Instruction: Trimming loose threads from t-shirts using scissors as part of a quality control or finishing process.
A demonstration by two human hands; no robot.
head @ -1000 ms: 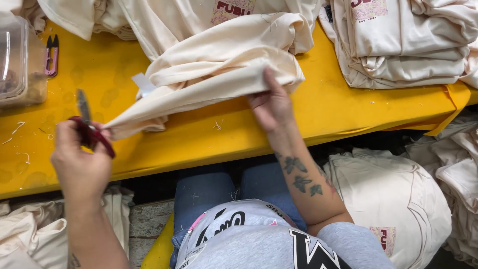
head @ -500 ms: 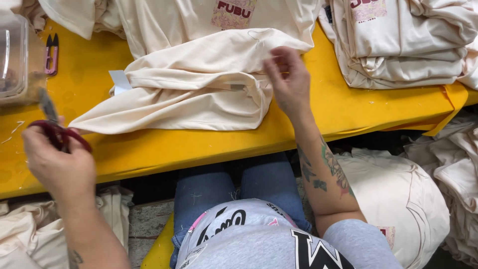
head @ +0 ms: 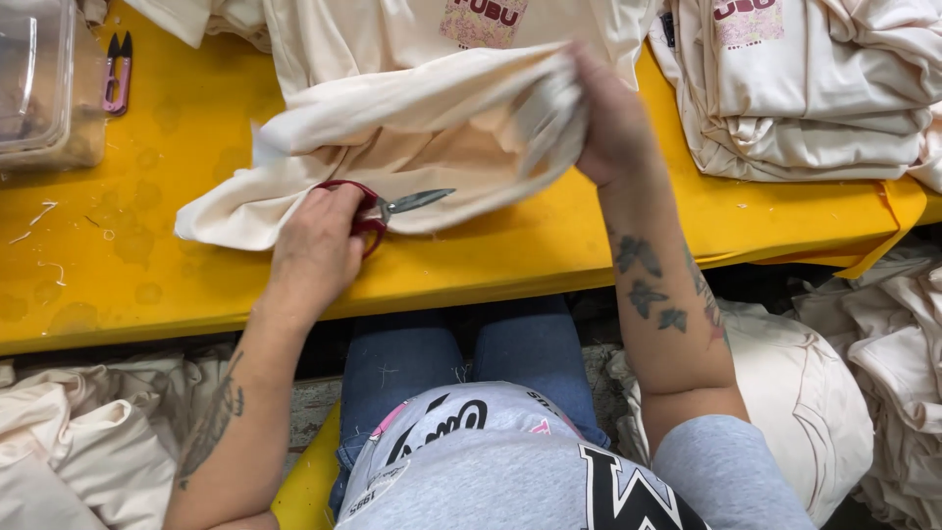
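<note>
1. Holding the cream shirt (head: 392,167) bunched up on the yellow worktop (head: 147,275), I lift its right end so the fabric rises clear of the blades.
2. My right hand (head: 613,123) is pinched shut on that gathered cloth, wrist bent, forearm reaching up from my lap.
3. My left hand (head: 319,245) is closed through the red handles of the scissors (head: 388,208), blades nearly together and pointing right, lying against the shirt's lower edge.
4. Folded shirts (head: 814,98) are stacked to the right; small pink snips (head: 118,71) lie beside a clear box (head: 39,88).
</note>
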